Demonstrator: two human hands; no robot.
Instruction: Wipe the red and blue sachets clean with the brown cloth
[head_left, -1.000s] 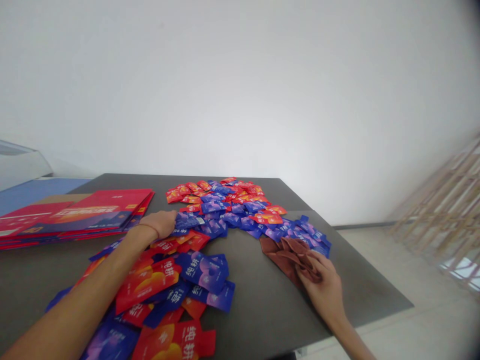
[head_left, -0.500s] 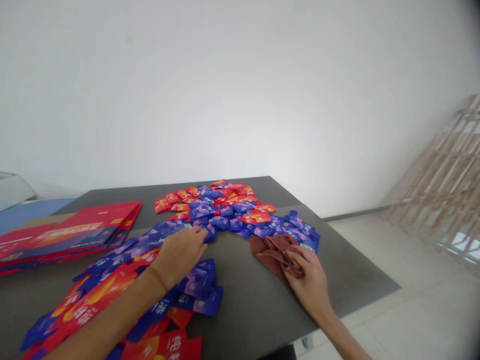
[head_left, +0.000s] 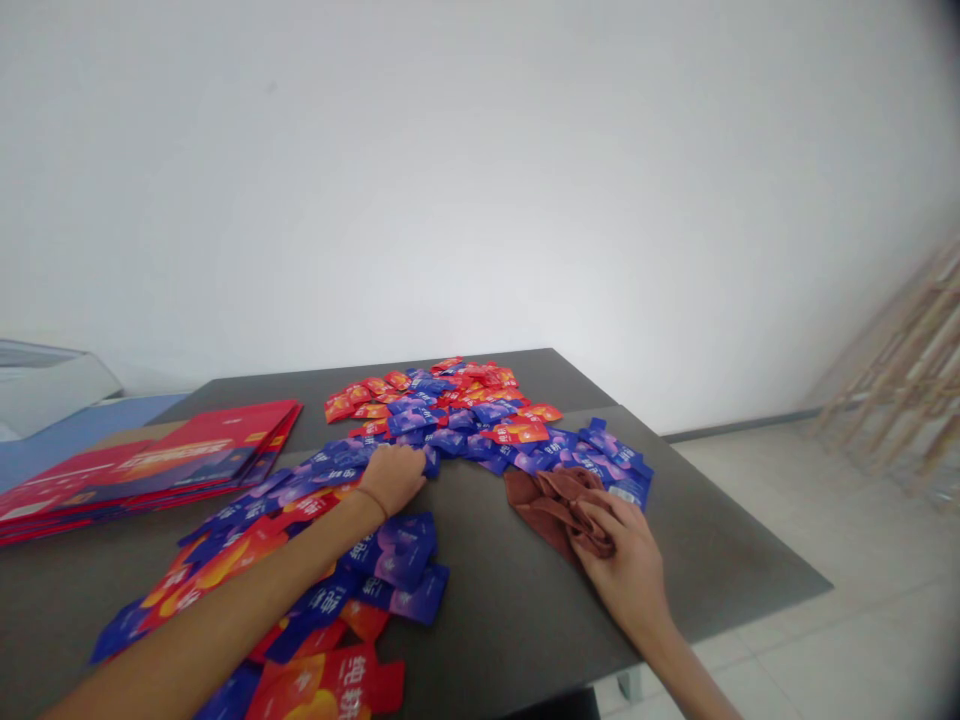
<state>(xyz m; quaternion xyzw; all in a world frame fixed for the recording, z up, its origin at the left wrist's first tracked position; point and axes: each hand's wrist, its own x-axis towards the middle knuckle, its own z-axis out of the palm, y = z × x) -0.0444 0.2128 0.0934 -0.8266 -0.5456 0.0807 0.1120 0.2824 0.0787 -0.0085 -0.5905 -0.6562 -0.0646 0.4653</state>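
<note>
My right hand [head_left: 622,550] is closed round a crumpled brown cloth [head_left: 559,505], which rests on the dark table beside blue packets [head_left: 600,455]. At the near edge of the middle pile, my left hand [head_left: 394,478] reaches down among blue packets [head_left: 341,460]. Its fingers are curled in, and whatever they may hold is hidden behind the hand. Under and beside the left forearm lie loose flat blue packets [head_left: 397,550] and red-orange packets [head_left: 322,685] with white lettering. Farther back, a mixed pile of small red packets [head_left: 517,432] and blue ones spreads over the table.
A stack of flat red and blue printed folders or bags [head_left: 187,455] lies at the left of the dark table [head_left: 480,610]. Behind it are a blue surface [head_left: 82,425] and a white box-like object [head_left: 56,385]. Wooden slats [head_left: 900,380] lean against the wall at right.
My left hand has moved forward and slightly right, its fingers now tucked out of sight. The right hand keeps hold of the cloth. The view has turned slightly left.
</note>
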